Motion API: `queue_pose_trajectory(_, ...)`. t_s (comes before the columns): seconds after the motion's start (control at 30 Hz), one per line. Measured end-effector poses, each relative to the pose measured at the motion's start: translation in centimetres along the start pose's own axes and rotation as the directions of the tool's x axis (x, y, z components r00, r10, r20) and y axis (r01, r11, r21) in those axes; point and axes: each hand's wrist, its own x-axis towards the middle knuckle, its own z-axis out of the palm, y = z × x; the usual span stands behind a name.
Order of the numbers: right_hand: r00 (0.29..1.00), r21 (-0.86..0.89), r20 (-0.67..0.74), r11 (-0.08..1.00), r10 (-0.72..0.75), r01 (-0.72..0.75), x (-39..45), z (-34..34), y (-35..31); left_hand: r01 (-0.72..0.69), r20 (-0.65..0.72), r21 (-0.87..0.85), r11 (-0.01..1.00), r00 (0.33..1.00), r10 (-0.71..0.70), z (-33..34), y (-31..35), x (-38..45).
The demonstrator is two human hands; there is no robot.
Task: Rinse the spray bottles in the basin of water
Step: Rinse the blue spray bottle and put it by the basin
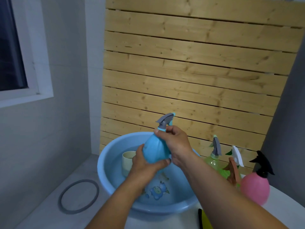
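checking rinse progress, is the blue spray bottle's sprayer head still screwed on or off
On. The blue spray bottle carries its grey sprayer head on the neck, where the right hand grips; the left hand cups its body.

Grey walls (pixel 66 129), white-framed window (pixel 24 55), slatted pine panel (pixel 189 71)

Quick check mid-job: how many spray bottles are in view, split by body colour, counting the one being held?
Blue: 1, the blue spray bottle, held over the basin by the left hand and right hand
Green: 1, the green spray bottle
Orange-brown: 1, the orange-brown spray bottle, partly hidden
Pink: 1, the pink spray bottle
Total: 4
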Motion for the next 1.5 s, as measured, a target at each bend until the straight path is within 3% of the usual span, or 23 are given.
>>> queue_pose_trajectory(0.1,0.959,0.069,0.281,0.997,-0.044,0.026,0.2,-2.3,-1.1,0.187,0.356,-0.244,0.952,0.93,-0.091,-3.5,1.1,0.8)
queue_pose_trajectory(0.17,0.914,0.109,0.403,0.994,-0.034,-0.01,0.3,-3.2,-1.3,0.246,0.521,-0.21,0.946,0.847,-0.105,-5.0,1.8,1.1)
queue_pose_trajectory(0.23,0.884,0.14,0.467,0.988,-0.015,-0.057,0.3,-3.4,-1.3,0.209,0.567,-0.146,0.967,0.819,-0.091,-4.8,1.9,1.3)
queue_pose_trajectory(0.33,0.902,0.051,0.43,0.999,-0.036,0.015,0.1,-3.4,-1.4,0.115,0.472,-0.102,0.988,0.88,-0.054,-3.6,1.6,1.2)
queue_pose_trajectory(0.47,0.945,-0.127,0.298,0.976,-0.135,0.179,-0.3,-3.1,-1.1,-0.082,0.196,0.11,0.991,0.979,0.06,-2.4,0.9,0.8)
queue_pose_trajectory(0.6,0.98,-0.192,0.141,0.968,-0.138,0.164,-0.7,-1.9,-0.4,-0.133,-0.014,0.275,0.952,0.99,0.143,-0.2,0.4,0.2)
queue_pose_trajectory(0.77,0.988,-0.315,0.032,0.937,-0.148,0.151,-0.5,-1.6,-0.3,-0.058,-0.211,0.621,0.782,0.948,0.238,1.5,0.3,-0.1)
queue_pose_trajectory(0.87,0.989,-0.315,0.049,0.938,-0.138,0.146,-0.7,-2.1,-0.6,-0.078,-0.166,0.611,0.788,0.96,0.224,1.6,0.1,-0.2)
queue_pose_trajectory(0.97,0.986,-0.314,0.059,0.935,-0.157,0.168,-1.2,-3.1,-1.2,-0.183,0.073,0.543,0.819,0.983,0.171,0.7,-0.2,-0.1)
queue_pose_trajectory(1.07,0.979,-0.376,0.068,0.904,-0.191,0.202,-1.4,-4.4,-1.6,-0.273,0.277,0.45,0.85,0.948,0.158,0.3,-0.5,-0.4)
queue_pose_trajectory(1.27,0.979,-0.408,0.028,0.891,-0.203,0.197,-2.3,-6.8,-2.6,-0.297,0.261,0.471,0.831,0.946,0.191,2.9,-0.2,-0.9)
queue_pose_trajectory(1.5,0.976,-0.428,-0.054,0.888,-0.21,0.167,-4.7,-11.8,-4.7,-0.24,0.274,0.627,0.741,0.959,0.078,6.6,-1.4,-2.2)
